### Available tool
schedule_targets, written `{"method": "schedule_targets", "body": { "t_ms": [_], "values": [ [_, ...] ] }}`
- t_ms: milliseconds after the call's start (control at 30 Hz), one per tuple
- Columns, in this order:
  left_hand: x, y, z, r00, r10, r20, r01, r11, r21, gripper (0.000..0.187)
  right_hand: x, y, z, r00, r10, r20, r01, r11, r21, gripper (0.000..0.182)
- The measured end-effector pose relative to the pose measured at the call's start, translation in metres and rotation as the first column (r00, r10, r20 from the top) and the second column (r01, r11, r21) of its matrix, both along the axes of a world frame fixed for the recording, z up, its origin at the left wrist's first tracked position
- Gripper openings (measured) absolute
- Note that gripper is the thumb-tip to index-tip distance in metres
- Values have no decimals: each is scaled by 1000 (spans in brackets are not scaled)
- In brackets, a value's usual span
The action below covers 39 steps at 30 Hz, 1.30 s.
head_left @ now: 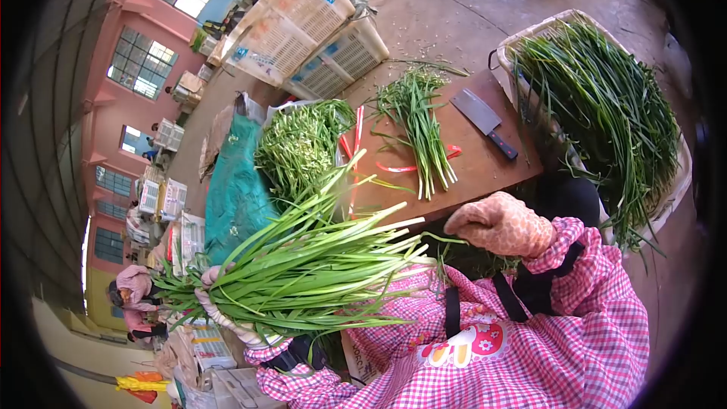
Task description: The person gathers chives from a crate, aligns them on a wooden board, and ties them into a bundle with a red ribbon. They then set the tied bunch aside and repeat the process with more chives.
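A large bunch of garlic chives (318, 273) lies across my front, with its pale cut ends toward the right. My left hand (213, 291), in a light glove or sleeve, is wrapped around its leafy end. My right hand (500, 223), in a patterned glove, is closed just beyond the cut ends. A single chive stalk (445, 239) runs to its fingertips and looks pinched there. A smaller chive bunch (418, 125) rests on the brown board (485, 174), beside a cleaver (481, 117) with a dark handle. Red tape strips (405, 168) lie near that bunch.
A white crate (579, 19) heaped with long chives (606, 106) stands to the right. Left of the board are a pile of chive tops (303, 140) and a green sack (238, 189). Stacked plastic crates (303, 23) stand behind. Another person (135, 288) is at far left.
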State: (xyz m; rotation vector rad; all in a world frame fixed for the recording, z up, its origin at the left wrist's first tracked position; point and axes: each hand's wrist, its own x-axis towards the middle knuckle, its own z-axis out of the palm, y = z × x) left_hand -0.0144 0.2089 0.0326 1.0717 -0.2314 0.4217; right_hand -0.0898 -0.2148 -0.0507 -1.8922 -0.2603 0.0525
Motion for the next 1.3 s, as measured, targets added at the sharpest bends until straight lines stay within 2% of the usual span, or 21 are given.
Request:
{"method": "schedule_targets", "body": {
  "t_ms": [67,233,300,333,367,467,500,533,600,667,700,767,800,833,867,900,967,1000,1067,1133,1300],
  "values": [
    [0,-10,5,995,-98,2,98,995,-14,32,11,9,-12,984,64,163,-65,998,1,17],
    [0,-38,10,947,-320,29,321,947,-18,30,27,39,-15,983,133,128,-94,957,-273,41],
    [-3,-43,12,970,-243,-15,243,970,-26,29,42,45,-31,976,165,142,-116,947,-301,54],
    [-4,-49,12,985,-161,-62,160,987,-29,28,49,44,-43,962,230,145,-189,949,-253,57],
    [-9,-68,19,938,-347,-21,347,938,-30,26,51,45,-37,949,227,221,-217,974,-71,59],
    [-11,-67,16,881,-451,-145,387,862,-326,25,76,62,-73,857,515,11,-464,762,452,61],
    [-2,-65,21,811,-573,-118,566,820,-87,25,72,58,-59,849,526,55,-465,691,554,59],
    [5,-57,9,858,-511,-57,513,857,34,29,80,69,-82,803,593,58,-440,524,729,80],
    [20,-33,-34,954,-287,85,261,938,228,39,84,81,-84,784,588,197,-504,420,754,82],
    [38,-14,-60,971,-171,167,107,935,338,52,95,89,-103,852,522,45,-488,760,430,72],
    [52,0,-66,969,-180,171,116,937,331,52,82,86,-85,878,479,27,-432,765,477,54],
    [74,16,-75,795,-68,603,-495,502,710,48,71,79,-67,940,339,35,-332,887,320,37],
    [64,-3,-60,799,-72,597,-485,509,711,48,68,74,-62,959,282,20,-279,931,235,36],
    [50,-18,-42,917,-246,314,60,864,500,48,67,73,-69,959,282,22,-280,936,213,36],
    [41,-28,-30,842,-526,120,528,849,10,48,69,72,-78,958,287,25,-286,938,194,36],
    [51,-25,-44,948,-162,275,63,940,336,49,63,65,-88,958,257,127,-281,931,231,42],
    [41,-33,-36,970,-68,234,-2,958,286,37,52,54,-114,956,293,1,-280,914,295,55],
    [36,-48,-24,975,-2,221,-58,962,265,32,42,41,-84,877,395,-272,-251,861,443,52],
    [27,-80,-6,965,148,219,-191,962,193,27,24,13,-68,793,543,-278,-300,744,597,38],
    [32,-43,0,960,-256,-114,247,965,-88,27,12,3,-81,775,599,-200,-334,658,675,37],
    [41,-9,-23,940,-333,-69,304,913,-272,30,-23,-40,-89,887,403,-224,-110,657,746,44]
  ]
}}
